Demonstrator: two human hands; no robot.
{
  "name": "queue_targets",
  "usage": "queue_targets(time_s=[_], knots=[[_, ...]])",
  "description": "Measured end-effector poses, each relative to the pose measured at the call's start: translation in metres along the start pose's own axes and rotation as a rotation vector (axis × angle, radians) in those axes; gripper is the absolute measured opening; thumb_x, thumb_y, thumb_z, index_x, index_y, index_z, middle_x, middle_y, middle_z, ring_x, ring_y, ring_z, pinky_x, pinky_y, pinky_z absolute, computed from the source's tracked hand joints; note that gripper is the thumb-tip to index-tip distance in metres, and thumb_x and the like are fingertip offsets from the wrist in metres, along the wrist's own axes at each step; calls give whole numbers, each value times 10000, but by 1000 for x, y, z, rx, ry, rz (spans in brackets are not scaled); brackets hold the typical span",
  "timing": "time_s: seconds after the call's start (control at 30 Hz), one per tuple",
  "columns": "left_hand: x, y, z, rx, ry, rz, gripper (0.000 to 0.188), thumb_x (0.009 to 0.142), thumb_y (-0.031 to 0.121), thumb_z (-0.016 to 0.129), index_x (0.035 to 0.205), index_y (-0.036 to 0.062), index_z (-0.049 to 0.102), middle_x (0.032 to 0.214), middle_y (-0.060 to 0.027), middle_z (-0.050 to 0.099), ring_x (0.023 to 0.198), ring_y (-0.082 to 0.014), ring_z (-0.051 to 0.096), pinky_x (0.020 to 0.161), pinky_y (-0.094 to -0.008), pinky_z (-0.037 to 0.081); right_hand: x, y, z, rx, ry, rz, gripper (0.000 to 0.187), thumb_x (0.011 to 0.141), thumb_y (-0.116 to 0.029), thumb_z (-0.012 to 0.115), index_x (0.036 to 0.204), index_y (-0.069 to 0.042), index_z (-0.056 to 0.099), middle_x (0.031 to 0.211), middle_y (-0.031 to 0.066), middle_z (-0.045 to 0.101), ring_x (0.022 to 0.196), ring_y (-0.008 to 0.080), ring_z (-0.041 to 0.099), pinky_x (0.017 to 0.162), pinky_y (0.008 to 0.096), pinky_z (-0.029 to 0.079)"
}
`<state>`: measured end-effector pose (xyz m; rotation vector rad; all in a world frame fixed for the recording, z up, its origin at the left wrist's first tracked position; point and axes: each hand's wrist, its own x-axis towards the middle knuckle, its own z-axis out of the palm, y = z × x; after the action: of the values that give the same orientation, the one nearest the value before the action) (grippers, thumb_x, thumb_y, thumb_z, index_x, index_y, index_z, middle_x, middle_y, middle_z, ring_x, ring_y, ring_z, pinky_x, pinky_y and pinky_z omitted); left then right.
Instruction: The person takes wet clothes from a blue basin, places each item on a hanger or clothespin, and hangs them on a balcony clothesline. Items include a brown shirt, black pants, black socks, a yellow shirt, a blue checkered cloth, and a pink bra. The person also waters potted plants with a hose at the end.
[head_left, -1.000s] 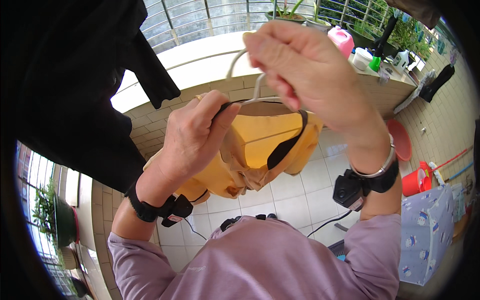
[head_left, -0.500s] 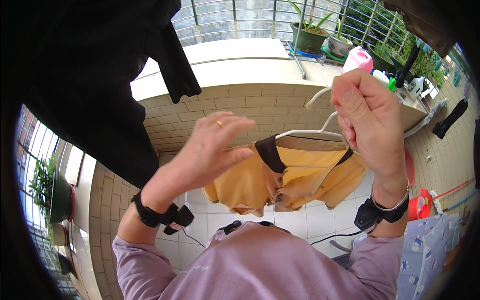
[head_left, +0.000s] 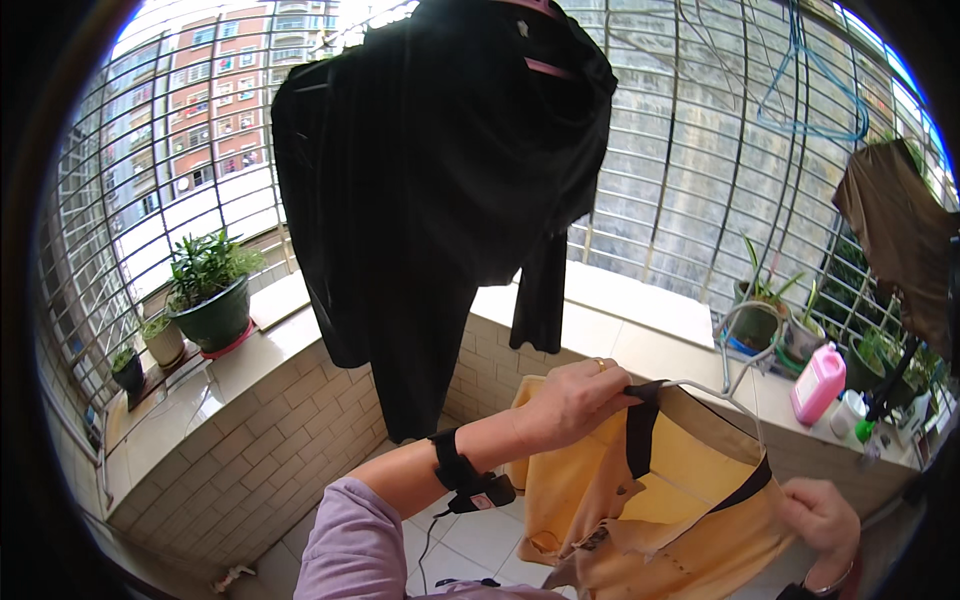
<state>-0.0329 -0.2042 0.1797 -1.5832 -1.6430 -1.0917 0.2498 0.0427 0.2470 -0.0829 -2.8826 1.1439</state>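
A yellow-orange garment (head_left: 690, 478) with dark neck trim hangs on a pale hanger (head_left: 692, 383) at the lower right. Closed on the dark trim at its left shoulder, beside the hanger, is my left hand (head_left: 578, 405). My right hand (head_left: 822, 518) pinches the fabric at the garment's right side, lower down. The hanger's curved hook rises above the neck opening, and neither hand is on it. The garment's lower part runs out of the picture.
A long black garment (head_left: 430, 180) hangs from a pink hanger (head_left: 550, 68) ahead. Potted plants (head_left: 212, 315) stand on the tiled ledge (head_left: 640, 330) beneath a metal window grille. A pink jug (head_left: 818, 384) stands on the right ledge. At the far right hangs a brown garment (head_left: 895, 235).
My view has tilted up. My left hand, open before, now holds the garment's left shoulder. My right hand has left its raised place near the hanger hook and dropped to the garment's right side.
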Motion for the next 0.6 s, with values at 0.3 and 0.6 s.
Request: queue_targets(time_s=[0.3, 0.6], knots=[[47, -22, -23, 92, -212, -76, 194, 857, 197, 641, 932, 33, 571, 853, -131, 589, 775, -330, 563, 674, -390, 454, 20, 0, 62, 1004, 318, -91, 147, 769, -64, 545, 868, 40, 578, 852, 104, 658, 732, 139, 622, 693, 265, 510], [105, -96, -266, 393, 573, 150, 191, 917, 236, 588, 946, 54, 639, 874, -84, 649, 829, -196, 633, 703, -307, 500, 68, -54, 76, 777, 603, -174, 131, 794, -85, 539, 862, 16, 588, 874, 87, 646, 771, 145, 600, 708, 272, 479]])
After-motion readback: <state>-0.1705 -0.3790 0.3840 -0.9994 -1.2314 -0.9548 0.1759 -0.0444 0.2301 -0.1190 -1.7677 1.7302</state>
